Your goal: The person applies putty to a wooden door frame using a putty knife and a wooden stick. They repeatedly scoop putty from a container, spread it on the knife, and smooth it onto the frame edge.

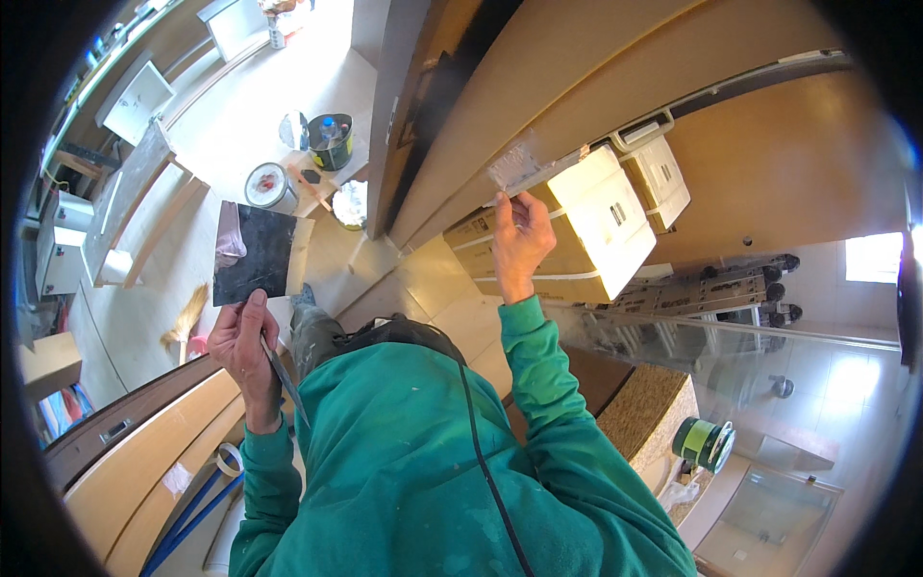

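My left hand (246,348) grips the lower edge of a flat black square plate (261,258) with a pinkish-grey smear of paste (230,240) near its left edge. A narrow grey blade-like tool (285,378) sticks out below the same hand; its handle is hidden. Raised to the brown panelled door frame (452,197), my right hand (522,240) has its fingers curled and pinched. The thumb and index fingertips are at the frame's edge, just below a pale, smeared patch (515,165). Whatever they hold, if anything, is too small to make out.
Strapped cartons (586,216) stand close beyond my right hand. Several buckets, one a white-rimmed tub (269,186), are on the floor ahead. A brush (187,317) and wooden frame (144,207) lie left. A green bucket (702,443) sits at right by a speckled slab (654,409).
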Tool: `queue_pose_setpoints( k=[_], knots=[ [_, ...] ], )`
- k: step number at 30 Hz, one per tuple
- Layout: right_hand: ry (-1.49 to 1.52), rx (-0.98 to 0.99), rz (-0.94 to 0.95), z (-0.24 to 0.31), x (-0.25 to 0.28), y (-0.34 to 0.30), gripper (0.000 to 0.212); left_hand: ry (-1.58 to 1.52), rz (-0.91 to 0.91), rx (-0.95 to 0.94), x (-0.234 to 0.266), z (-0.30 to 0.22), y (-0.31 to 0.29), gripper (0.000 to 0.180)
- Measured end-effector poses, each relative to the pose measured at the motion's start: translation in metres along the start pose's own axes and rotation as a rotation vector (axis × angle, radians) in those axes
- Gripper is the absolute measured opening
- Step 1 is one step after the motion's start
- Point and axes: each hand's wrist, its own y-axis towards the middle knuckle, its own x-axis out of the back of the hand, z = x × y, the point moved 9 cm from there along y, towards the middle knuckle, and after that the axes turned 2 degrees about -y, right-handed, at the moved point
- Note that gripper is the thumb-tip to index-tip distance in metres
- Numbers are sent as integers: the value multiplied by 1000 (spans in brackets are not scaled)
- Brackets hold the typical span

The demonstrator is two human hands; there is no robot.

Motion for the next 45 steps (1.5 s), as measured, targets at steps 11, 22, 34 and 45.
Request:
queue_pose_setpoints(
  k=[11,22,34,45],
  knots=[
    [681,-422,189,-23,10,22,27,35,31,11,-5,-4,0,21],
    [705,-513,261,-42,-6,29,23,40,65,-18,-17,-10,-1,15],
    [751,-507,323,-44,-9,34,25,9,72,-19,-25,-7,7,15],
    [669,-409,279,-28,2,39,25,1,95,-12,-35,-9,9,14]
  ],
)
